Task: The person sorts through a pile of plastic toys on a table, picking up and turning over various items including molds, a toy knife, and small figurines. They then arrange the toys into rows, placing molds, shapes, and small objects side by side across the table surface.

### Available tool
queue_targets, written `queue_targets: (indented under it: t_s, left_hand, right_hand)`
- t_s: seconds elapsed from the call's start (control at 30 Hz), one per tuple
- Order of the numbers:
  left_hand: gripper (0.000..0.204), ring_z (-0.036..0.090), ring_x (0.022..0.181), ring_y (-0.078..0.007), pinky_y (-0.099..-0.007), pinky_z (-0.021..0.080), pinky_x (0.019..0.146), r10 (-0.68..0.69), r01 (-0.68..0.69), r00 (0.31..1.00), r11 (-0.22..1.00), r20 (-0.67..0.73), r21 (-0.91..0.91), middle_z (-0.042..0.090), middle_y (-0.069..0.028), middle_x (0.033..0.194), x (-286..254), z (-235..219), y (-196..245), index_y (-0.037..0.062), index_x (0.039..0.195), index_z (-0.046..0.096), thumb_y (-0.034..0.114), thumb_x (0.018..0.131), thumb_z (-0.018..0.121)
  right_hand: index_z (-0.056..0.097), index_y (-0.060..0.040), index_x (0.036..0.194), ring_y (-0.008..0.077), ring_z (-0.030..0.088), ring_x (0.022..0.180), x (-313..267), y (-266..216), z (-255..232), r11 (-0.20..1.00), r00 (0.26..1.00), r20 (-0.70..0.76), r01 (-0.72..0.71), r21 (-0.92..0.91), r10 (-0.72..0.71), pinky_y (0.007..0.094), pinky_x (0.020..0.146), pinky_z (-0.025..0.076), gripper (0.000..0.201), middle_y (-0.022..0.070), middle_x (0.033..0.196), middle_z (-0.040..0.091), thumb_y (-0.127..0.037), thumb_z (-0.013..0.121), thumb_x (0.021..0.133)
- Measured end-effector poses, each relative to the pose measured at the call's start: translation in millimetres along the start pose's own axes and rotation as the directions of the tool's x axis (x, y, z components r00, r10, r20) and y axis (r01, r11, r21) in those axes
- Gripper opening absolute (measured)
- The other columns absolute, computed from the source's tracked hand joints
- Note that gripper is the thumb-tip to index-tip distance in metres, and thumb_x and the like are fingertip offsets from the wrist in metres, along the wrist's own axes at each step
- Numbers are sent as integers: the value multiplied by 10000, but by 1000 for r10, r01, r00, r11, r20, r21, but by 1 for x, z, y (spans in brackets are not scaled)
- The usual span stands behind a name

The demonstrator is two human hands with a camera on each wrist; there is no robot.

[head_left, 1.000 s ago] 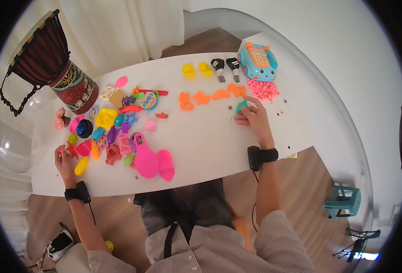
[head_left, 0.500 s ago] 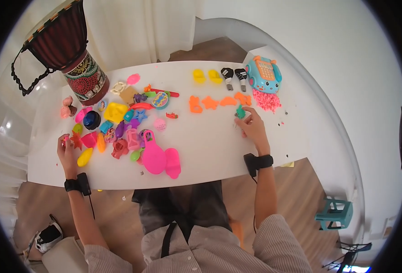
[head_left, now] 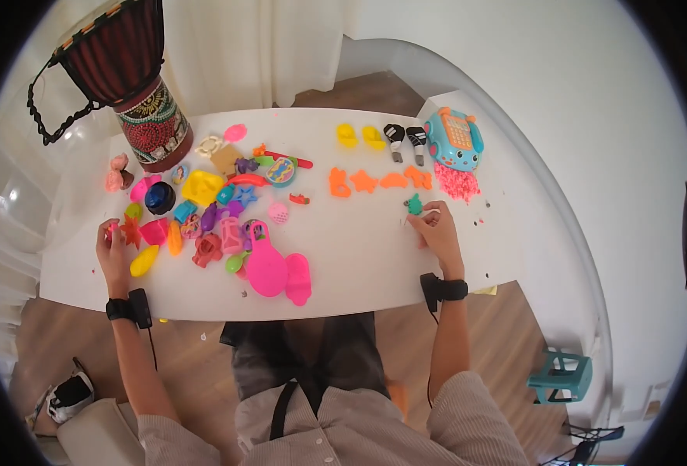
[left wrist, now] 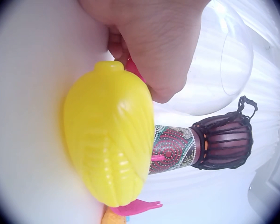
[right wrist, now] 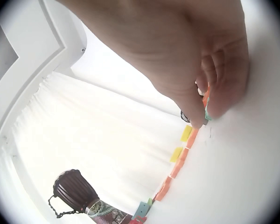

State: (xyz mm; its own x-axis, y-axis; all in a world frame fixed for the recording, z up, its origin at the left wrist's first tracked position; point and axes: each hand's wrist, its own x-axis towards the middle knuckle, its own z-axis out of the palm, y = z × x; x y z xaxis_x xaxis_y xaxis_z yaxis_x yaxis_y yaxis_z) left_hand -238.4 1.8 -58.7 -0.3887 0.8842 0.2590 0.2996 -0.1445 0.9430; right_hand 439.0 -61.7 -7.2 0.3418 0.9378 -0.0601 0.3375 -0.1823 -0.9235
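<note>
At the table's left end my left hand (head_left: 113, 252) pinches a small bright pink piece (head_left: 113, 227), mostly hidden by the fingers. A yellow toy corn (left wrist: 107, 135) lies close below that hand in the left wrist view. My right hand (head_left: 440, 235) rests low over the table, thumb and index finger slightly apart. Right at its fingertips lies a small green turtle-shaped piece (head_left: 414, 204), its whole outline showing. Just beyond stands a row of flat orange shapes (head_left: 364, 182), star and flower-like pieces among them.
Mixed toys, including a pink paddle-shaped toy (head_left: 267, 268) and a yellow block (head_left: 203, 188), crowd the left half. Yellow pieces (head_left: 347, 136), black-and-white maracas-like items (head_left: 394, 142), a toy phone (head_left: 455, 140) and pink crumbs (head_left: 458, 183) lie at back right. A drum (head_left: 154, 124) stands back left.
The green turtle-shaped piece has shifted a little left under the row, and the right fingers have drawn back slightly from it. The left hand keeps the pink piece. The head view has tilted.
</note>
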Motion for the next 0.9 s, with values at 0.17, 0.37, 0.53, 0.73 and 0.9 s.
queue_targets:
  t_s: [0.17,0.37,0.53,0.73,0.9]
  left_hand:
    - [196,513,787,-49,-226,439,705,-24,25,1000,999,-11,25,569,45,868,-2,3,7,43,1179,651,194,1076,582]
    - [186,532,768,-64,-235,455,716,21,-20,999,999,-32,39,591,8,846,0,2,8,33,1181,657,142,1056,572]
    - [179,535,777,-60,-234,459,714,4,-4,1000,1000,-18,-26,627,-1,880,-4,4,11,32,1176,661,134,1055,576]
    - [183,521,763,-54,-225,448,706,4,-4,999,1000,-38,16,597,10,843,-1,1,5,33,1175,661,134,1042,588]
    - [186,520,758,-58,-229,453,704,-1,1,999,1000,-49,-6,588,9,832,-1,2,3,31,1175,661,124,1029,592]
  right_hand:
    - [644,-72,1202,195,623,616,10,3,6,892,990,-93,51,-449,-104,380,607,513,475,56,725,624,-332,831,852]
    - [682,-83,1119,192,598,585,17,10,9,884,972,-188,40,-466,-144,384,596,478,377,45,638,593,-297,815,839]
    - [690,-81,1093,119,543,539,26,-8,3,936,978,-39,186,-299,-207,307,534,418,302,6,622,584,-215,816,854]
    - [677,-75,1115,80,553,537,21,-85,70,956,894,407,261,-132,-188,257,494,408,304,-7,645,601,-197,810,871]
    - [651,-99,1158,106,642,656,29,-104,151,892,825,554,327,-311,-109,288,558,484,361,37,765,677,-271,793,874]
